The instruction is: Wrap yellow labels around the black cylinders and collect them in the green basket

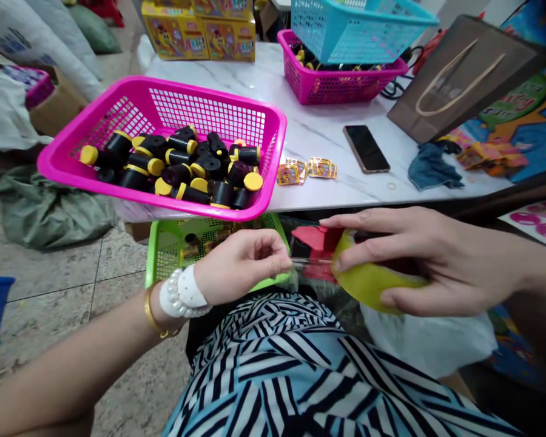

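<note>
A white marble bench [327, 145] carries a pink basket [164, 83] full of black tubes [177, 176] with yellow ends, and a phone [366, 149] lies beyond the basket. Below the bench edge, the right hand [441, 261] has a wide grip around a yellow-green rounded piece [373, 273] beside a red part [312, 238]. The left hand [243, 261] has a narrow grip pinching a thin clear rod [310, 261], which reaches the yellow-green rounded piece.

Red piece [312, 238]: plastic (glossy, smooth).
</note>
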Action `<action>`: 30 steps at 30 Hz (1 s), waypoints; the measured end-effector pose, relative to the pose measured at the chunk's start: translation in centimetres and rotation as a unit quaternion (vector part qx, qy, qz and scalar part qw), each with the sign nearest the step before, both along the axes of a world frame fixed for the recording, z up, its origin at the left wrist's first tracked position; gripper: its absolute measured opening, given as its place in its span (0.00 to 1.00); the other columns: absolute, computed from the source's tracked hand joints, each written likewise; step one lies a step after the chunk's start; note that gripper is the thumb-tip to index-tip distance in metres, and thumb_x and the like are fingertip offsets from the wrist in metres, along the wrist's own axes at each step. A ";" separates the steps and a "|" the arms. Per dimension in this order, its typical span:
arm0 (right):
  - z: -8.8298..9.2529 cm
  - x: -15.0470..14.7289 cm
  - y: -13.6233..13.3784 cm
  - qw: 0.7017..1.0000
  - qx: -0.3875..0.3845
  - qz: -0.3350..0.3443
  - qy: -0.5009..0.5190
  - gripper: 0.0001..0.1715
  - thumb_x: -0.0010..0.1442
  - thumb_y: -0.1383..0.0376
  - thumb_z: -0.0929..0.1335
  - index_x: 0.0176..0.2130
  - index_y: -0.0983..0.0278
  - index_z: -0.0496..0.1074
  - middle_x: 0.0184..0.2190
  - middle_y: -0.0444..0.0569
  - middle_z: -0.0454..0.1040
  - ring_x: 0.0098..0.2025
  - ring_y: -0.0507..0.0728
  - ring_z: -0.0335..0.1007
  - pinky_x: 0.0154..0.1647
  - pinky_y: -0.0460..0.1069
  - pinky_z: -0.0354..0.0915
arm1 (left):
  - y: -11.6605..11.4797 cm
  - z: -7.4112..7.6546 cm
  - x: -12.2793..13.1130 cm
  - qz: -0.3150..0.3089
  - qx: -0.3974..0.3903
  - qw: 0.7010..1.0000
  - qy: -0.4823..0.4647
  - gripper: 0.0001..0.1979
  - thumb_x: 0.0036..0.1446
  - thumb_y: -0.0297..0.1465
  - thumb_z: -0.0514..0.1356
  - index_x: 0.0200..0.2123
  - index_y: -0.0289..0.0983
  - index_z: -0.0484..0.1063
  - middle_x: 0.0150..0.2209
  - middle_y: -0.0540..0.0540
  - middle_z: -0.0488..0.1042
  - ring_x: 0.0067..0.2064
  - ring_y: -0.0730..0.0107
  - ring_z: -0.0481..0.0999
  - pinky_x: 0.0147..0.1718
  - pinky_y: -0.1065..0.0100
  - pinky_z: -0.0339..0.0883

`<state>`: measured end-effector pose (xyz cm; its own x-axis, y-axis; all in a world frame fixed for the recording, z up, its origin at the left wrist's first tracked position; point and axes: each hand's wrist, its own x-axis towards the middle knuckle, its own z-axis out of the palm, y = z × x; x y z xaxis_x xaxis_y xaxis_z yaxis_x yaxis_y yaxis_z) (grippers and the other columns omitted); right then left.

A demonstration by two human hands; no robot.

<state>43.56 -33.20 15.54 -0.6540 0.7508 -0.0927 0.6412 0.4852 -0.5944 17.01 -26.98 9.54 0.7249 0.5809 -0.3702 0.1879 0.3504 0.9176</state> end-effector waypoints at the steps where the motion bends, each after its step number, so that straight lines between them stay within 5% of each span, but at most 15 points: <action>1: -0.6 0.1 -0.1 1.000 0.010 -0.010 0.004 0.25 0.52 0.59 0.74 0.51 0.47 0.76 0.62 0.39 0.66 0.62 0.66 0.65 0.62 0.55 0.66 | -0.4 -0.7 0.1 0.035 0.008 0.999 0.006 0.13 0.45 0.39 0.70 0.23 0.38 0.72 0.22 0.50 0.69 0.24 0.73 0.65 0.24 0.71 0.59; 5: -2.6 0.4 -0.6 0.997 0.035 -0.054 0.031 0.25 0.52 0.59 0.73 0.51 0.49 0.76 0.64 0.38 0.63 0.62 0.67 0.65 0.63 0.57 0.64 | -2.0 -2.8 0.8 0.168 -0.025 0.985 -0.035 0.20 0.47 0.49 0.67 0.28 0.38 0.72 0.25 0.48 0.73 0.27 0.70 0.70 0.28 0.68 0.64; 10: -3.5 0.4 -1.7 0.996 0.032 -0.079 0.033 0.25 0.51 0.59 0.74 0.51 0.49 0.76 0.65 0.39 0.62 0.62 0.68 0.64 0.62 0.58 0.65 | -4.3 -4.9 1.0 0.212 -0.106 0.967 -0.095 0.33 0.47 0.62 0.57 0.32 0.36 0.75 0.28 0.42 0.76 0.30 0.65 0.73 0.31 0.64 0.67; 16: -4.2 0.0 -2.3 0.996 0.044 -0.080 0.019 0.26 0.52 0.59 0.73 0.52 0.49 0.75 0.65 0.41 0.62 0.60 0.67 0.67 0.59 0.57 0.68 | -5.1 -6.4 0.4 0.220 -0.055 0.972 -0.060 0.14 0.42 0.40 0.73 0.30 0.38 0.78 0.31 0.48 0.76 0.32 0.71 0.70 0.37 0.69 0.65; 23: -5.1 -0.4 -2.5 0.996 0.061 -0.057 0.004 0.26 0.54 0.58 0.71 0.53 0.52 0.74 0.66 0.47 0.60 0.60 0.65 0.68 0.59 0.56 0.67 | -4.9 -7.1 1.0 0.191 -0.218 0.950 -0.118 0.15 0.42 0.39 0.73 0.30 0.34 0.78 0.29 0.47 0.73 0.30 0.74 0.67 0.32 0.70 0.61; 30: -4.8 -0.5 -2.7 0.998 0.055 -0.037 -0.017 0.26 0.55 0.62 0.71 0.54 0.57 0.73 0.66 0.52 0.60 0.61 0.64 0.66 0.59 0.56 0.65 | -5.1 -6.9 1.0 0.219 -0.118 0.959 -0.134 0.11 0.47 0.33 0.71 0.25 0.34 0.73 0.26 0.51 0.72 0.30 0.76 0.68 0.34 0.72 0.61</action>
<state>43.09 -35.86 10.75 -0.5943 0.8038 -0.0278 0.6964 0.4970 -0.5177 17.96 -32.03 2.59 0.5187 0.7741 -0.3629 -0.2567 0.5459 0.7975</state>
